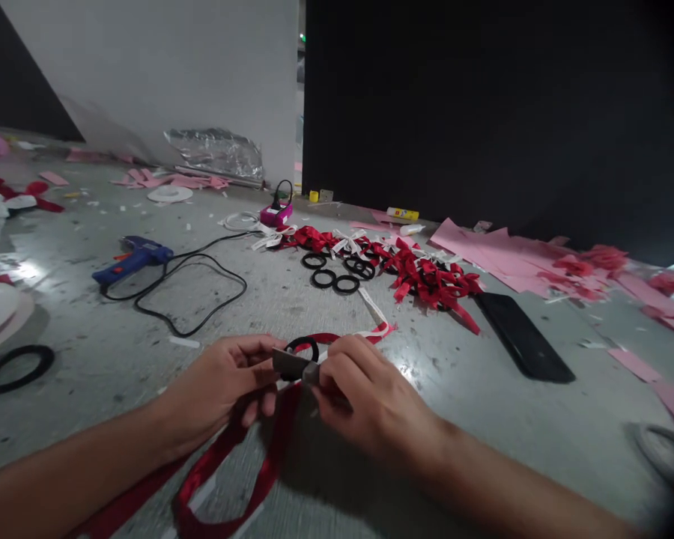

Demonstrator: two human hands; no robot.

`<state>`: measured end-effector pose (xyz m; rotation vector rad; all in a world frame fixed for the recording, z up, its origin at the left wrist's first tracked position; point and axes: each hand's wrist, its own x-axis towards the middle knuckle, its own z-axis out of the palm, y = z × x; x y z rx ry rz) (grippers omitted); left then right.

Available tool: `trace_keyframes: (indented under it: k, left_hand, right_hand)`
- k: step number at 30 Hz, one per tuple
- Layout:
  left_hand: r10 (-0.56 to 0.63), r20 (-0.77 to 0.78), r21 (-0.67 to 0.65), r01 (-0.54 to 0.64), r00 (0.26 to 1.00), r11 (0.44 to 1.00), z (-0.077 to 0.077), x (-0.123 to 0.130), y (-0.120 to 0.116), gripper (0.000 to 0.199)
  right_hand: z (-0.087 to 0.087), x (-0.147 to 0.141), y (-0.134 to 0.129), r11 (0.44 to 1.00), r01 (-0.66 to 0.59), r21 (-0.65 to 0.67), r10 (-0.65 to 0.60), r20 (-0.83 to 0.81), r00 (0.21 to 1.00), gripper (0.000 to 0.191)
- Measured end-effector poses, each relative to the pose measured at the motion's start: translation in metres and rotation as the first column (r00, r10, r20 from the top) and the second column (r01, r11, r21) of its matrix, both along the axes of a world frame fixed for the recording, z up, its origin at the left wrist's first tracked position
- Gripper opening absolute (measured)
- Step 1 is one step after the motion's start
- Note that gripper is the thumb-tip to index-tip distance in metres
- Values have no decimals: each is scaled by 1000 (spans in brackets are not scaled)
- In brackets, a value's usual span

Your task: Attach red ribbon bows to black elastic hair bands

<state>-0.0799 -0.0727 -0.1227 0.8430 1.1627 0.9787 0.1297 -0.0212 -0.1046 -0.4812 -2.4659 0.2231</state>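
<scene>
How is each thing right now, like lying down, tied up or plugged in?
Left hand, partly curled
Right hand, pinching a grey piece
Red ribbon, loosely looped
Glue gun, lying down; heat can't be seen
Cord, loosely looped
Plug, in the purple socket
Phone, flat, no lit screen showing
Red bows, tied, heaped
Loose black rings, flat

Dim, glare on floor [281,308], dark right corners

No readable text, labels, brands, numbers or signs.
</scene>
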Motion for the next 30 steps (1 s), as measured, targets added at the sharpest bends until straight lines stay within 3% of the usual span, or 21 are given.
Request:
trace_keyframes:
  k: [8,17,24,30]
  left_hand:
    - [47,94,-10,-47,994,999,0,1,3,32]
    - [23,123,-36,-18,992,999,7,1,3,32]
    - [-137,113,14,137,984,991,7,-3,4,25]
    - [-138,119,35,134,983,990,7,-2,5,20]
  right_hand:
    - [-10,1,3,1000,-8,-4,9,56,998,7]
    - [-12,1,6,1000,17,-26,-16,25,1000,7]
    - [-9,1,7,998,23,-53,-22,16,1000,8]
    - [-10,2,7,998,-45,-42,46,29,999,8]
